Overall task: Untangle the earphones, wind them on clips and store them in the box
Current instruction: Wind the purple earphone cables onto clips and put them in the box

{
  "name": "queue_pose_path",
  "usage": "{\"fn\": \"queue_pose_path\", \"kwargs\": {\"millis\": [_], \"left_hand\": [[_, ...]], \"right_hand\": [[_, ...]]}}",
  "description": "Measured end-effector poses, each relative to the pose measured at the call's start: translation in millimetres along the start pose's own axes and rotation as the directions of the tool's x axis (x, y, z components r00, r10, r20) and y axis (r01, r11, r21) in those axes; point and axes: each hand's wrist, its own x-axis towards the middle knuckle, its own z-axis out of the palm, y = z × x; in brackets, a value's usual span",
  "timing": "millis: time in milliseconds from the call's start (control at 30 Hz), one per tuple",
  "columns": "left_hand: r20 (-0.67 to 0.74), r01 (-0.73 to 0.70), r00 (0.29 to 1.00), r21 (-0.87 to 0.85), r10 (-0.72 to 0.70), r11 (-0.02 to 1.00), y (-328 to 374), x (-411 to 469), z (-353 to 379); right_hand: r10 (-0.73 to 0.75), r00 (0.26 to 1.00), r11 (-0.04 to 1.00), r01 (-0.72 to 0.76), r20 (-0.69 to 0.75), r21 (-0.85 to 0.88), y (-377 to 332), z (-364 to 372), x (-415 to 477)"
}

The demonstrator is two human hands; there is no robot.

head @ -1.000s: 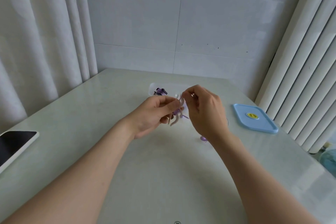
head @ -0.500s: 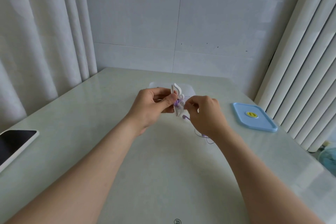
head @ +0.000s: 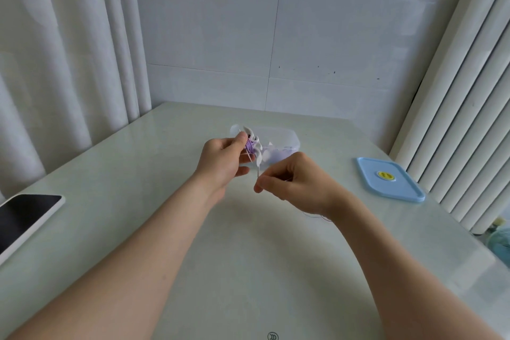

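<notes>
My left hand [head: 225, 161] pinches a white winder clip [head: 257, 149] upright above the table, with purple earphone cable [head: 250, 146] wound around its middle. My right hand [head: 295, 181] sits lower and to the right, fingers pinched on the loose end of the cable, which runs up to the clip. A thin strand trails on the table under my right wrist [head: 317, 215]. Behind the clip stands the clear plastic box [head: 289, 137] with pale purple and white items inside; the clip hides part of it.
A light blue lid [head: 389, 183] with a yellow sticker lies flat at the right. A white-framed phone [head: 24, 215] with a dark screen rests at the left table edge. Curtains hang left, a ribbed white panel right, tiled wall behind.
My left hand has lifted the clip up and back toward the box. My right hand has dropped down and toward me, drawing the cable out from the clip.
</notes>
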Motion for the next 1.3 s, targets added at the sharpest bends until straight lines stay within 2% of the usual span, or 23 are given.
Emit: {"fn": "queue_pose_path", "kwargs": {"millis": [100, 167, 233, 267, 367, 433, 533, 633, 767, 833, 933, 1000, 1067, 1167, 1300], "left_hand": [[0.019, 0.066, 0.998, -0.059, -0.065, 0.996, 2.6, -4.3, 2.4], [0.017, 0.013, 1.0, 0.064, -0.014, 0.998, 0.6, -4.8, 0.1], [0.036, -0.109, 0.994, 0.272, 0.103, 0.956, -3.6, -3.8, -3.7], [0.067, -0.154, 0.988, 0.323, 0.14, 0.934, -4.8, -3.7, -5.4], [0.23, -0.213, 0.962, 0.299, 0.147, 0.93, -5.3, -6.5, -3.3], [0.321, -0.23, 0.938, 0.286, 0.133, 0.93, -2.4, -11.0, 0.5], [0.441, -0.259, 0.89, 0.269, 0.121, 0.928, -0.8, -15.7, 4.8], [0.488, -0.241, 0.866, 0.22, 0.107, 0.945, -0.2, -16.5, 4.6], [0.526, -0.237, 0.846, 0.221, 0.089, 0.946, -0.1, -14.8, 2.0], [0.526, -0.247, 0.847, 0.252, 0.082, 0.936, -1.4, -14.1, 1.1], [0.485, -0.256, 0.869, 0.279, 0.094, 0.926, -3.5, -13.4, 1.5], [0.481, -0.265, 0.871, 0.293, 0.098, 0.919, -3.6, -12.5, 1.0], [0.525, -0.285, 0.846, 0.305, 0.09, 0.909, -3.0, -13.4, 0.5], [0.571, -0.307, 0.815, 0.281, 0.098, 0.909, -3.4, -16.0, 0.9], [0.426, -0.297, 0.88, 0.146, 0.211, 0.944, 3.4, -13.2, 1.9]], "right_hand": [[0.026, 0.999, 0.998, -0.024, 0.036, -0.049, -5.1, 0.9, -2.1], [-0.004, 1.0, 0.999, 0.004, -0.002, -0.035, -9.4, 2.7, -1.4], [-0.017, 0.99, 0.998, 0.025, -0.139, 0.053, -9.0, 2.9, 2.0], [0.0, 0.976, 0.993, 0.025, -0.219, 0.114, -8.7, 1.6, 3.8], [0.063, 0.919, 0.968, 0.038, -0.389, 0.248, -7.4, -5.0, 7.7], [0.065, 0.876, 0.98, 0.034, -0.478, 0.194, -3.0, -8.1, 10.4], [-0.002, 0.821, 1.0, 0.008, -0.571, 0.008, 8.4, -8.8, 15.6], [-0.014, 0.775, 0.992, -0.068, -0.631, -0.107, 21.5, -11.5, 20.2], [-0.039, 0.791, 0.966, -0.126, -0.611, -0.225, 38.3, -14.6, 19.9], [-0.088, 0.793, 0.968, -0.075, -0.603, -0.24, 40.7, -14.6, 19.5], [-0.19, 0.753, 0.967, 0.033, -0.631, -0.252, 36.6, -14.8, 18.9], [-0.206, 0.734, 0.962, 0.031, -0.648, -0.271, 36.1, -14.5, 18.7], [-0.172, 0.743, 0.957, -0.029, -0.647, -0.288, 38.2, -13.7, 18.3], [-0.076, 0.797, 0.934, -0.153, -0.599, -0.322, 42.8, -12.5, 18.5], [0.08, 0.85, 0.918, -0.266, -0.52, -0.293, 41.9, -12.1, 18.1]]}}
